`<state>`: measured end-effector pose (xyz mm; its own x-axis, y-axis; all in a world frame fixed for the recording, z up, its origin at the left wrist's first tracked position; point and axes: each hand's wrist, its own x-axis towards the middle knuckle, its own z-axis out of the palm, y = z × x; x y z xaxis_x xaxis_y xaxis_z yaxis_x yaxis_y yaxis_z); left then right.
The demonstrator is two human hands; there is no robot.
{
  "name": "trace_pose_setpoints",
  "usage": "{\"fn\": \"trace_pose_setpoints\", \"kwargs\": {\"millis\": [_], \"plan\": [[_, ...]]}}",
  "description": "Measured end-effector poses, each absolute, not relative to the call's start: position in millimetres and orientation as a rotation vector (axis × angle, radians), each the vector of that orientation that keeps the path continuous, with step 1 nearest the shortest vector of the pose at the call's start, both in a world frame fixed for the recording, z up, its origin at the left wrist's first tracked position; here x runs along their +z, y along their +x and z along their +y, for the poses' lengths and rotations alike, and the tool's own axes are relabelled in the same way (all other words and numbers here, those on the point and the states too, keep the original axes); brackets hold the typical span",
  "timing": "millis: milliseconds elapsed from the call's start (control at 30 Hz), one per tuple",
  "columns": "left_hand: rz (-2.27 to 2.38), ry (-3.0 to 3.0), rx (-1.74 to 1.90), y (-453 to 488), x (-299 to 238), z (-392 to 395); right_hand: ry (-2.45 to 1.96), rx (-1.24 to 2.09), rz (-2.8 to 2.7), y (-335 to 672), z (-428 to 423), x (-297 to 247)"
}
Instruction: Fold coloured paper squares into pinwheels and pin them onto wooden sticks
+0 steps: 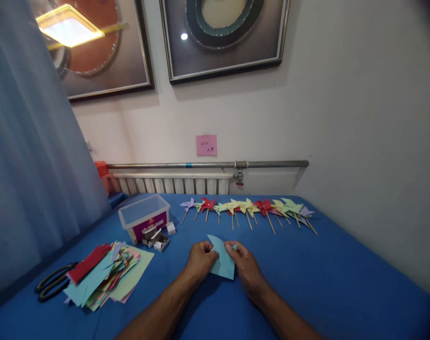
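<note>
A light teal sheet of paper [222, 260] lies partly folded on the blue table [324, 274], its upper corner lifted to a point. My left hand [200, 260] pinches its left edge with curled fingers. My right hand [245, 265] pinches the right edge, fingers closed over the fold. Both hands rest near the table's middle, forearms reaching in from the bottom.
A row of several paper pinwheels on sticks [250, 210] lies along the far edge. A clear plastic box [144, 218] and small boxes [158, 236] stand to the left. A pile of coloured paper [107, 278] and black scissors [54, 283] lie at the left front.
</note>
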<state>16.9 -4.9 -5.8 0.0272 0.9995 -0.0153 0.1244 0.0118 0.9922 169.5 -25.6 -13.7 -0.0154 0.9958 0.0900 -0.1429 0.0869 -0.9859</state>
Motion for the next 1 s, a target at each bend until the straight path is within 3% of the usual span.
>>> {"fn": "trace_pose_setpoints", "kwargs": {"millis": [1000], "plan": [[1.249, 1.249, 1.071, 17, -4, -6, -1.107, 1.061, -1.295, 171, -34, -1]]}}
